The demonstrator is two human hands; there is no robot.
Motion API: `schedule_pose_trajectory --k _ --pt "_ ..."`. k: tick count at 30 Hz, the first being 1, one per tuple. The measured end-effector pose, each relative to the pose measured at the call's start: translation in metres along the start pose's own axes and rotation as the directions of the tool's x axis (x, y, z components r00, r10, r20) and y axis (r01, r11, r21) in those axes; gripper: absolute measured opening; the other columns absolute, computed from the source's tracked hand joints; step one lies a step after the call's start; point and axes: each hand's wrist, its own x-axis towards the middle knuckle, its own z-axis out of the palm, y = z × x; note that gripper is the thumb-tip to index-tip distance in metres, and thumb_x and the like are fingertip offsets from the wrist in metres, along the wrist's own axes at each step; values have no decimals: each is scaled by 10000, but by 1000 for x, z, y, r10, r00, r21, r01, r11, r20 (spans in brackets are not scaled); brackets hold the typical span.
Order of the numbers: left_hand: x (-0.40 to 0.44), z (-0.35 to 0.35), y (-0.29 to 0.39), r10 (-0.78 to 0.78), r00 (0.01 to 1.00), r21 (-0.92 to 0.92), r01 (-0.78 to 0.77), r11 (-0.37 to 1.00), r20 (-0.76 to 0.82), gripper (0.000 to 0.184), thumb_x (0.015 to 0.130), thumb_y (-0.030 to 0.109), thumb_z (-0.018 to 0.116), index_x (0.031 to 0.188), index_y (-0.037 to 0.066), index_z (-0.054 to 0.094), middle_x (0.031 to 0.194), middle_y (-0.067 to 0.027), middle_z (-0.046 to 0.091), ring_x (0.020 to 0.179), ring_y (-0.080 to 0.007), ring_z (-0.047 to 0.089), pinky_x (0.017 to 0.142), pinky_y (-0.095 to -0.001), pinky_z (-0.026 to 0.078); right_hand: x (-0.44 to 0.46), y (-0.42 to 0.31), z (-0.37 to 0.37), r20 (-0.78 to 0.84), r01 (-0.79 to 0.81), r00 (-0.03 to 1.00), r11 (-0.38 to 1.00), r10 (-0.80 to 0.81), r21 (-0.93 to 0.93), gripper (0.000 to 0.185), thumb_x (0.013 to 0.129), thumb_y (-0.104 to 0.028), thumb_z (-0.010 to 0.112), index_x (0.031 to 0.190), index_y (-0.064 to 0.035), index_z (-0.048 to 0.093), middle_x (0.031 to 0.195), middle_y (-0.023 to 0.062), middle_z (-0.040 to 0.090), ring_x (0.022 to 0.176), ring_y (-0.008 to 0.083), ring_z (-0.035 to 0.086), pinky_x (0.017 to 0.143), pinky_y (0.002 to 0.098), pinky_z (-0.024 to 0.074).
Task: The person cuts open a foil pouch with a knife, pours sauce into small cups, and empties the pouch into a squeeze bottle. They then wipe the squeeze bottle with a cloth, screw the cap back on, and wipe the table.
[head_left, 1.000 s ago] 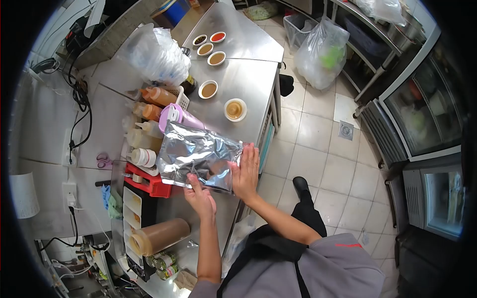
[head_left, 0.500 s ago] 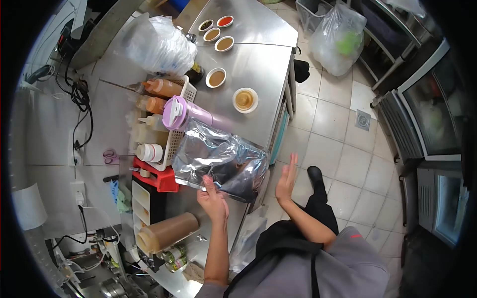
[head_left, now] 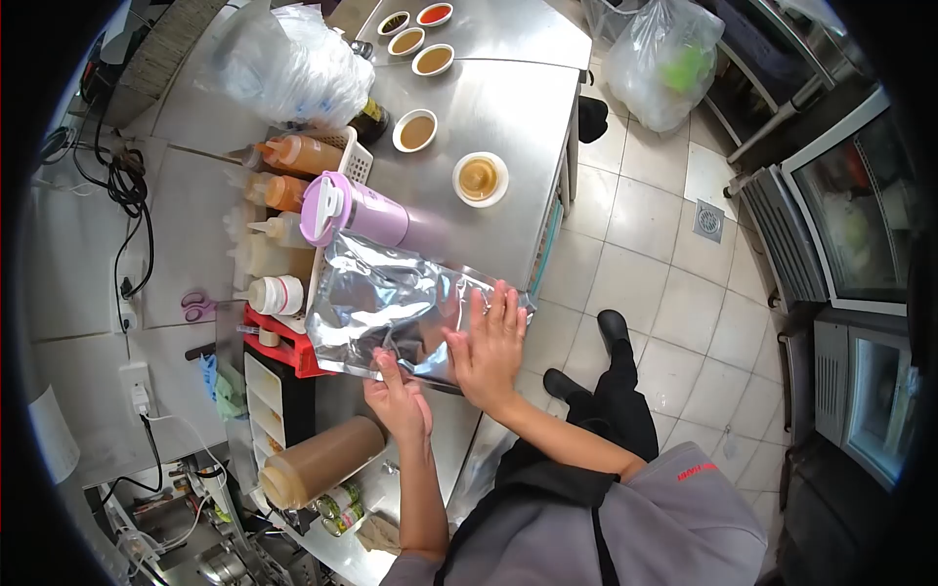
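A shiny silver foil bag (head_left: 376, 303) is held over the steel counter, tilted. My left hand (head_left: 399, 400) grips its near edge, thumb on top and fingers underneath. My right hand (head_left: 491, 352) lies flat against the bag's right part, fingers stretched out. Just beyond the bag, a lilac tumbler (head_left: 376, 215) with a white-handled lid lies or leans toward the basket; I cannot tell which. A small white bowl of light brown paste (head_left: 479, 180) stands farther off on the counter.
Several small sauce bowls (head_left: 415, 129) stand at the back of the counter (head_left: 508, 88). A white basket (head_left: 358, 156) of squeeze bottles (head_left: 303, 153) lines the left side. Nearer are a red-framed tray (head_left: 283, 342) and a large brown sauce bottle (head_left: 327, 459). Fridges (head_left: 850, 215) stand right.
My right hand has come in from the right, from beside the bag onto its surface. The bag and my left hand have shifted slightly left in view.
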Motion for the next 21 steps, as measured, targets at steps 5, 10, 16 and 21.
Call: schedule_pose_trajectory --k 5,10,16,21 --pt "-8 -5 -16 14 1000 35 -15 999 27 194 876 186 558 993 34 532 811 7 551 556 -9 412 397 -168 274 -10 16 5 -129 17 991 940 28 342 611 909 -350 361 1349 46 211 1413 226 180 1303 388 174 1053 455 117" --pt "-32 8 -43 -131 985 148 115 982 108 195 880 199 551 1022 70 520 717 43 506 474 3 354 363 -174 236 -48 81 37 133 -137 989 789 71 599 648 928 -400 234 1352 76 121 1415 233 159 1320 361 138 1061 448 89" --pt "-32 10 -32 23 998 93 -29 995 64 218 876 212 556 1031 64 517 843 12 566 557 2 417 372 -164 247 -30 57 2 -116 47 993 857 14 513 625 926 -416 244 1370 17 168 1440 197 110 1329 368 92 1056 451 61" --pt "-17 9 4 156 988 3 -156 988 15 236 877 194 553 1044 33 510 976 -35 568 813 -54 514 641 -198 423 -17 3 -5 -92 34 996 938 -2 346 626 899 -386 374 1372 -14 200 1423 221 153 1315 364 149 1045 461 101"
